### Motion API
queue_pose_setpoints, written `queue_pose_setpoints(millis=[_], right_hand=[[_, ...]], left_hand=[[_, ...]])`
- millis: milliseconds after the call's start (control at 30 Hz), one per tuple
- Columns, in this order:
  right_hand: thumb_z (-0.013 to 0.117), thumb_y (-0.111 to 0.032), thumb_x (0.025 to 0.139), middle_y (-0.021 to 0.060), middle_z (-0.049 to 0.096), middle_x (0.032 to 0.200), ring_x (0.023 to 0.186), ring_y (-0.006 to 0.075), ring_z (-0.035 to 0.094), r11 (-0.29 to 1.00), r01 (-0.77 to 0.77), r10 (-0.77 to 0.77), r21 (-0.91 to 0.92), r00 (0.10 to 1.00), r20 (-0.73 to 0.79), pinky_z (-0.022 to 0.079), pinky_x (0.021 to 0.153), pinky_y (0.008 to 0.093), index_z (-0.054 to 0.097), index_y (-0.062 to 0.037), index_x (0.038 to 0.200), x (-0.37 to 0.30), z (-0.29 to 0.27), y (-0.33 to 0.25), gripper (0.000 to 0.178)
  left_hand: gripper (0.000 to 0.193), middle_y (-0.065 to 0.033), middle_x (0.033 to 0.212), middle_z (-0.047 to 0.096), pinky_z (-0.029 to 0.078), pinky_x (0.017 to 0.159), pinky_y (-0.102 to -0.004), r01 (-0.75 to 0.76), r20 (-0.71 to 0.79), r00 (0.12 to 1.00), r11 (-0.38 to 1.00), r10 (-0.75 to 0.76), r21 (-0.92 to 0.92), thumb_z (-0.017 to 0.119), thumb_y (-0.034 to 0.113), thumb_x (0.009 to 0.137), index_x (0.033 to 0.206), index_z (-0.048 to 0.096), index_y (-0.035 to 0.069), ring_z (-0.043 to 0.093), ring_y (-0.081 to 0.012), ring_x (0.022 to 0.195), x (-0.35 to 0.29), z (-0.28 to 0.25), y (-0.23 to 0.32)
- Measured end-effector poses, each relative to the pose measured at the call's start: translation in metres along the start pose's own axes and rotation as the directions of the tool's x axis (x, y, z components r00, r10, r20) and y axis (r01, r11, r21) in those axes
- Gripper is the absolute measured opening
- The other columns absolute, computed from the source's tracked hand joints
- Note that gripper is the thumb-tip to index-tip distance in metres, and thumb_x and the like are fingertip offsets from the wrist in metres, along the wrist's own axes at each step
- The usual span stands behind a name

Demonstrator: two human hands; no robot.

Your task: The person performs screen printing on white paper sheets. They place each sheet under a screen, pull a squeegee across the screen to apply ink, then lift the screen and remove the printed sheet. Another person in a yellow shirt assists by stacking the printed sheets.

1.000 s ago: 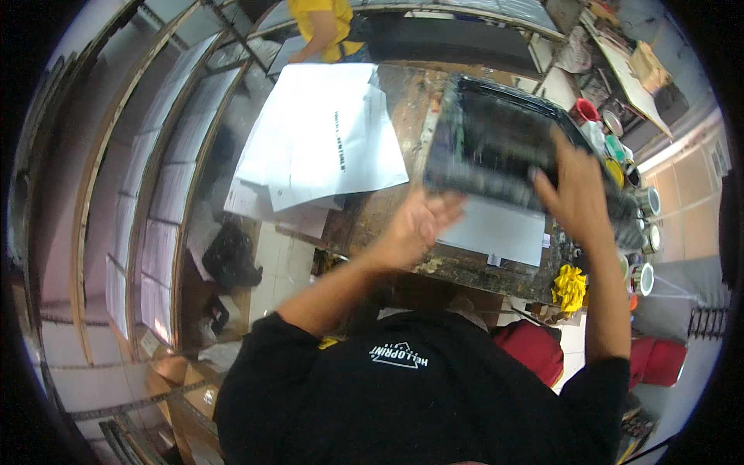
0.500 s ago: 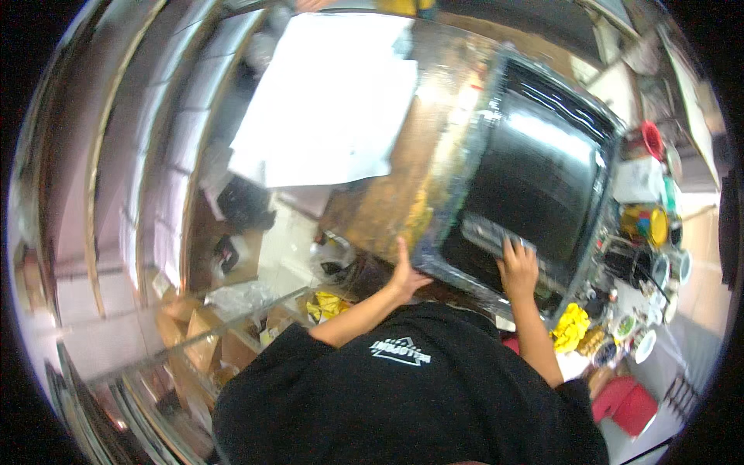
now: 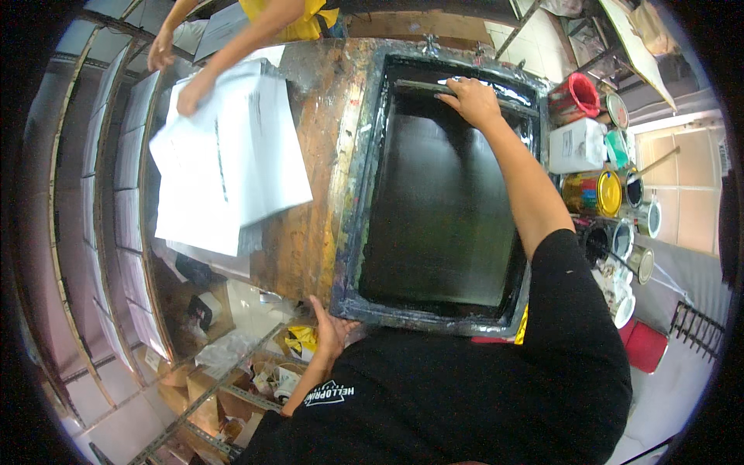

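Note:
A screen-printing frame (image 3: 358, 256) lies on the table before me, its mesh dark with black ink. My right hand (image 3: 470, 99) is closed on a squeegee (image 3: 511, 108), a long bar lying across the far end of the mesh. At the frame's near left corner is my left hand (image 3: 333, 329). Its thumb stretches up, apart from the fingers, which touch the corner and are partly hidden. Left of the frame, white sheets (image 3: 267, 167) lie in a loose pile, with a co-worker's blurred hand (image 3: 198, 91) over them. The co-worker's other hand (image 3: 160, 50) hangs beyond the pile.
Ink cans and tubs crowd the right side, among them a red bucket (image 3: 575, 97), a white jug (image 3: 577, 146) and a can with a yellow lid (image 3: 608, 192). Tall racks (image 3: 128, 194) stand at the left. Below them are cardboard boxes (image 3: 203, 395) and plastic bags.
My right hand has moved the squeegee from the near part of the mesh to its far end. My left hand stays at the corner. A co-worker's arms have come in over the sheets, and the view has turned.

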State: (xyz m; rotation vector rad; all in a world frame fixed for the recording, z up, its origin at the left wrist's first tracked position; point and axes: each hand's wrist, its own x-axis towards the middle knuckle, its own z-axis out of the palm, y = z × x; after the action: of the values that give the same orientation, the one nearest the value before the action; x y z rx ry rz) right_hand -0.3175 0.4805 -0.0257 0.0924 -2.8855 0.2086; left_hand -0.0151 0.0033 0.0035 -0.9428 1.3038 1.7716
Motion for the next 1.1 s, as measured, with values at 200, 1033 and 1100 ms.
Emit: queue_pose_setpoints(millis=[200, 1033, 1100], right_hand=[[0.068, -0.048, 0.09, 0.0121, 0.069, 0.093, 0.09, 0.0331, 0.07, 0.998, -0.04, 0.042, -0.047, 0.998, 0.051, 0.058, 0.068, 0.0474, 0.063, -0.0134, 0.105, -0.115, -0.026, -0.087, 0.038], [0.059, -0.032, 0.086, 0.0208, 0.06, 0.069, 0.069, 0.0391, 0.062, 0.997, -0.006, -0.026, -0.071, 0.902, -0.431, 0.046, 0.073, 0.0453, 0.058, 0.0022, 0.075, -0.123, -0.393, -0.233, 0.036], [0.058, -0.031, 0.084, 0.0215, 0.057, 0.061, 0.061, 0.0402, 0.059, 1.0, -0.024, 0.023, 0.003, 0.91, -0.413, 0.047, 0.067, 0.0455, 0.054, 0.0033, 0.066, -0.109, -0.414, -0.245, 0.039]], left_hand=[[0.117, -0.0189, 0.147, 0.051, 0.047, 0.102, -0.0487, -0.1, 0.091, 0.991, 0.992, 0.093, 0.071, 0.024, 0.094, 0.085, 0.157, 0.027, 0.001, 0.055, -0.0357, 0.128, -0.004, -0.017, -0.003], [0.116, -0.038, 0.164, -0.001, -0.018, 0.111, -0.0737, -0.425, 0.69, 0.574, -0.56, 0.441, 0.711, 0.032, 0.089, 0.087, 0.162, 0.019, 0.003, -0.009, -0.0479, 0.155, 0.057, 0.038, -0.052], [0.123, -0.0312, 0.166, 0.008, -0.019, 0.111, -0.0737, -0.415, 0.675, 0.634, -0.57, 0.377, 0.709, 0.032, 0.092, 0.084, 0.16, 0.022, -0.004, -0.006, -0.0431, 0.156, 0.056, 0.047, -0.048]])
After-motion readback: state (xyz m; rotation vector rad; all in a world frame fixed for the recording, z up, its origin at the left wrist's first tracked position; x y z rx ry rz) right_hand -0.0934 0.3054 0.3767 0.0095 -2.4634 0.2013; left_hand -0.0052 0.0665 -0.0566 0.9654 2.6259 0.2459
